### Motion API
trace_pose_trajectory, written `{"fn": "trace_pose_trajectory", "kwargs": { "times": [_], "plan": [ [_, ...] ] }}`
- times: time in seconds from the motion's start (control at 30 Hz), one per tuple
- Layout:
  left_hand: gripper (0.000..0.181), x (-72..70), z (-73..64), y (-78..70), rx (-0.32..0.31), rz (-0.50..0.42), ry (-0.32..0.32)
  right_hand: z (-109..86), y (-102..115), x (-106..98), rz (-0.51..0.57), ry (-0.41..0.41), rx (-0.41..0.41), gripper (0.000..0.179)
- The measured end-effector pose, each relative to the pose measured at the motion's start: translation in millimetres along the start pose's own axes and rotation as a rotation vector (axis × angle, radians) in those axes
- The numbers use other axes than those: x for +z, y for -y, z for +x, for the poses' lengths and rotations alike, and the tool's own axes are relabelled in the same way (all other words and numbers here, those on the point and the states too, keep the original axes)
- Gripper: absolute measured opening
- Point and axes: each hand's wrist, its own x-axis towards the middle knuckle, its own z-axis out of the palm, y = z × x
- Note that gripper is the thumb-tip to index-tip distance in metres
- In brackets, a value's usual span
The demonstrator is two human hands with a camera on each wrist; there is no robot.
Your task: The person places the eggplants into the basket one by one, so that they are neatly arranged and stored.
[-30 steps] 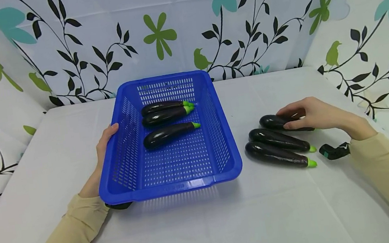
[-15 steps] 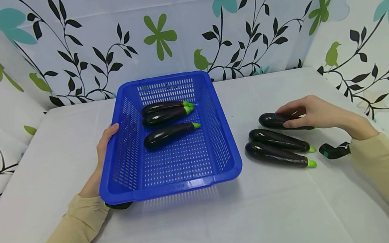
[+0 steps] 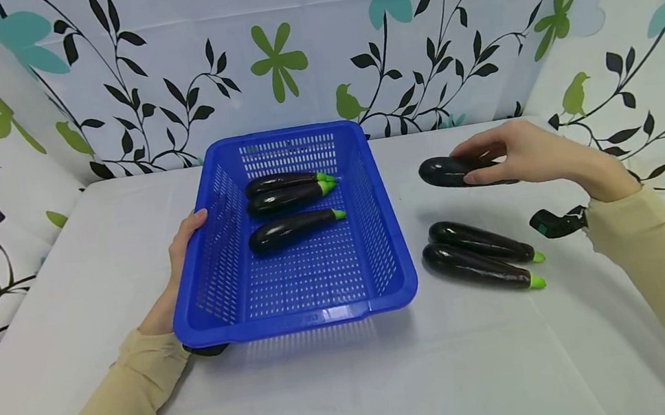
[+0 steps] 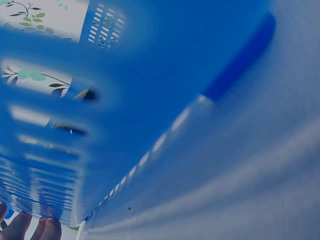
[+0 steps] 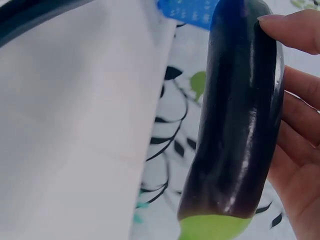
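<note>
My right hand (image 3: 525, 152) grips a dark eggplant (image 3: 443, 172) above the table, thumb on one side and fingers on the other. In the right wrist view the same eggplant (image 5: 237, 120) shows its bright green stem end at the bottom. My left hand (image 3: 179, 257) holds the left rim of a blue perforated basket (image 3: 321, 316), which is tilted towards me. Inside the basket lie three eggplants, the nearest eggplant (image 3: 292, 231) a little apart from the other two. Fingertips (image 4: 50, 229) of the left hand show against the basket's slotted side in the left wrist view.
Two more eggplants lie side by side on the white table (image 3: 452, 373), right of the basket; the nearer eggplant (image 3: 477, 266) has its green end pointing right. A patterned cloth (image 3: 283, 6) hangs behind and at both sides. A black device (image 3: 558, 222) sits at my right wrist.
My right hand has lifted the eggplant off the table, moving up and slightly left in the head view. The left hand and the basket stay in place.
</note>
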Motion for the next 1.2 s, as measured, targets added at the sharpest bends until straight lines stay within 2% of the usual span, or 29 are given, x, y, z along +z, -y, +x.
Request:
{"fn": "trace_pose_trajectory", "kwargs": {
  "times": [0.3, 0.7, 0.97, 1.2],
  "plan": [
    [0.065, -1.3, 1.4, 0.9, -0.003, 0.007, 0.003, 18.6, 35.1, -12.4, -0.011, 0.045, -0.024, 0.043],
    [0.065, -1.6, 0.9, 0.7, -0.002, 0.030, -0.019, 42.5, 62.8, -4.1, -0.024, 0.105, -0.118, 0.037],
    [0.065, -2.0, 0.3, 0.9, -0.024, 0.062, -0.048, 61.4, 84.1, 4.7, -0.013, 0.166, -0.250, 0.036],
    [0.066, -2.2, -0.3, 0.8, -0.030, 0.063, -0.040, 78.9, 107.9, 10.5, -0.031, 0.210, -0.341, 0.034]
  ]
}}
